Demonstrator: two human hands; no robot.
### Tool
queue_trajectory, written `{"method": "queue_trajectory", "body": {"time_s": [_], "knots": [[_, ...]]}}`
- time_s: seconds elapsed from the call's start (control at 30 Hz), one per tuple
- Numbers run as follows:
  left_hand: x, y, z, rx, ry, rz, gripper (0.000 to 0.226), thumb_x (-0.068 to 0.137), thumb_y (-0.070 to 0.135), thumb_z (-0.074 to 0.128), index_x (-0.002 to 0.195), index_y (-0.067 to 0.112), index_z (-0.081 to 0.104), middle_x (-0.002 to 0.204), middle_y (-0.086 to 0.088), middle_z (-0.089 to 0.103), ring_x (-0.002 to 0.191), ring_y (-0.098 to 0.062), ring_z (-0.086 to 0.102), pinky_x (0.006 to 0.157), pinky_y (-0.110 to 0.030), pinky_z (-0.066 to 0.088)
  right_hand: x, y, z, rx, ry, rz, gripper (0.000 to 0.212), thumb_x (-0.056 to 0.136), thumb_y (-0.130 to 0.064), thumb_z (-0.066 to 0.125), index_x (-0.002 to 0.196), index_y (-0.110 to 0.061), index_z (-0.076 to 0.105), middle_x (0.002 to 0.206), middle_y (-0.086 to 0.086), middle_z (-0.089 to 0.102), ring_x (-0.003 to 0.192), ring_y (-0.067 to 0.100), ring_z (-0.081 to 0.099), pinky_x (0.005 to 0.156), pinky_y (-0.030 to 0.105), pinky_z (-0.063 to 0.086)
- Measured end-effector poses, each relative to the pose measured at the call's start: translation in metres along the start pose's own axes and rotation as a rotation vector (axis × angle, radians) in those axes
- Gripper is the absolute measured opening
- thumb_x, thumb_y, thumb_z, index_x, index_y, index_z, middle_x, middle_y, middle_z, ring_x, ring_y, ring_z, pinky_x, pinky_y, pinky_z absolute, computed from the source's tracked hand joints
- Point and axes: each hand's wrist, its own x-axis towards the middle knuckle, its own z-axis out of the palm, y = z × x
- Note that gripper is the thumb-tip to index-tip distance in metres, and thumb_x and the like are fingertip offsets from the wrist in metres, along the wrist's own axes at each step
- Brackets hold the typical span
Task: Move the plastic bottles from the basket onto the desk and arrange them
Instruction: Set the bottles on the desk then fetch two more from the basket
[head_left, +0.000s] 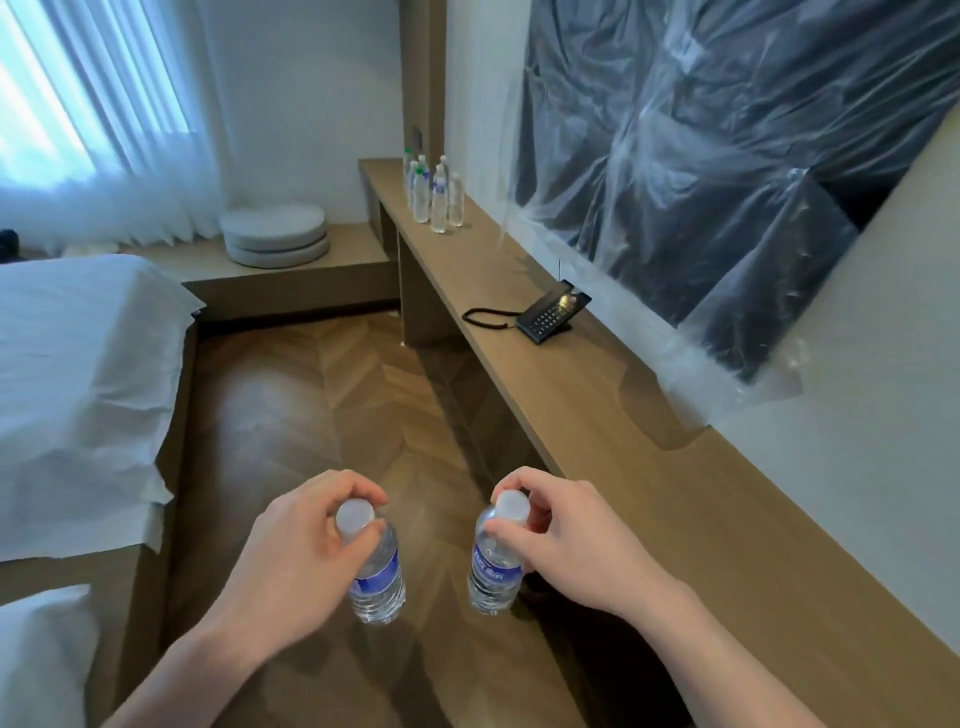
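My left hand pinches the white cap of a clear plastic bottle with a blue label, which hangs upright above the wooden floor. My right hand grips the neck and cap of a second clear bottle with a blue label, also hanging upright. Both bottles are left of the long wooden desk. Several more clear bottles stand grouped upright at the desk's far end. No basket is in view.
A black telephone with a coiled cord sits mid-desk by the wall. A plastic-covered dark panel hangs above it. A white-sheeted bed lies left; a low bench with round cushions stands under the curtained window.
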Motion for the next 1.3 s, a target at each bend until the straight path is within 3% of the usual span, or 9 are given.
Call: {"method": "queue_trajectory", "body": {"time_s": [0.27,0.4,0.53,0.73,0.87,1.03,1.17,1.3], "knots": [[0.138,-0.033,-0.044,0.045,-0.009,0.087,0.020,0.085,0.023,0.076,0.090,0.040,0.067,0.094,0.029,0.066,0.082,0.000,0.064,0.066,-0.017,0.045,0.117,-0.026,0.004,0.089,0.097,0.040,0.017,0.097,-0.054,0.070,0.107,-0.041,0.067,0.092,-0.015,0.074,0.084,0.008,0.073,0.069,0.033,0.064],[0.207,-0.046,-0.052,0.036,0.008,0.097,0.018,0.086,0.021,0.077,0.088,0.037,0.069,0.081,0.034,0.061,0.071,0.001,0.059,0.060,-0.017,0.040,0.182,-0.027,-0.005,0.096,0.113,0.052,0.016,0.097,-0.051,0.071,0.106,-0.038,0.069,0.092,-0.015,0.074,0.084,0.009,0.073,0.069,0.037,0.064],[0.281,-0.062,-0.048,0.010,0.015,0.058,0.019,0.084,0.019,0.078,0.086,0.036,0.070,0.066,0.033,0.058,0.060,-0.002,0.055,0.057,-0.020,0.040,0.259,-0.018,-0.008,0.094,0.088,0.071,0.017,0.096,-0.052,0.073,0.107,-0.040,0.068,0.093,-0.018,0.073,0.089,0.008,0.073,0.070,0.034,0.066],[0.397,-0.080,-0.048,0.018,-0.005,0.019,0.019,0.086,0.019,0.075,0.089,0.036,0.068,0.072,0.028,0.062,0.053,-0.008,0.055,0.049,-0.017,0.044,0.394,0.003,-0.014,0.103,0.038,0.065,0.020,0.095,-0.054,0.074,0.109,-0.042,0.067,0.097,-0.019,0.073,0.092,0.006,0.072,0.071,0.029,0.066],[0.468,-0.087,-0.057,0.027,0.043,-0.012,0.021,0.084,0.019,0.078,0.090,0.037,0.069,0.075,0.027,0.064,0.062,-0.006,0.060,0.054,-0.018,0.044,0.484,0.005,-0.025,0.100,-0.008,0.041,0.021,0.095,-0.057,0.072,0.112,-0.047,0.064,0.103,-0.023,0.069,0.103,0.006,0.069,0.078,0.030,0.067],[0.545,-0.102,-0.070,0.015,0.120,-0.071,0.022,0.083,0.018,0.079,0.092,0.036,0.070,0.070,0.032,0.060,0.064,0.000,0.057,0.057,-0.015,0.041,0.584,-0.006,-0.043,0.039,-0.022,-0.030,0.020,0.094,-0.058,0.069,0.107,-0.044,0.063,0.088,-0.013,0.072,0.083,0.011,0.071,0.070,0.035,0.063],[0.605,-0.122,-0.084,-0.009,0.184,-0.096,0.025,0.083,0.012,0.082,0.094,0.032,0.071,0.064,0.033,0.059,0.061,0.002,0.059,0.055,-0.007,0.043,0.659,-0.015,-0.045,0.031,-0.044,-0.076,0.022,0.096,-0.058,0.069,0.111,-0.042,0.064,0.088,-0.011,0.072,0.087,0.012,0.072,0.070,0.034,0.065],[0.670,-0.149,-0.097,-0.034,0.185,-0.096,0.023,0.083,0.011,0.082,0.094,0.028,0.070,0.061,0.028,0.059,0.056,-0.001,0.057,0.054,-0.008,0.044,0.732,-0.019,-0.041,0.037,-0.076,-0.073,0.028,0.097,-0.058,0.070,0.118,-0.042,0.063,0.099,-0.017,0.072,0.095,0.008,0.073,0.073,0.027,0.067]]}}
